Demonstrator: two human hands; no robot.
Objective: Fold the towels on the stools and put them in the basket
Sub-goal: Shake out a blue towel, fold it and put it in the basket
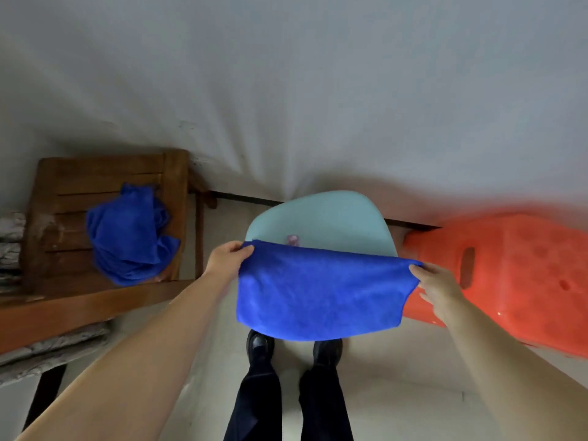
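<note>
I count three stools: a wooden stool (pixel 105 224) at left, an orange stool (pixel 515 275) at right, a pale blue stool (pixel 321 218) at centre. Two blue towels: a crumpled towel (pixel 127 237) lies on the wood; the spread towel (pixel 318 291) is pinched at its upper corners by my left hand (pixel 224 259) and right hand (pixel 437 283).

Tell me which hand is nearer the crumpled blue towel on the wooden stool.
Left. The left hand grips the spread towel at its corner nearest the crumpled towel; the right hand holds the far corner, beside the orange stool.
</note>
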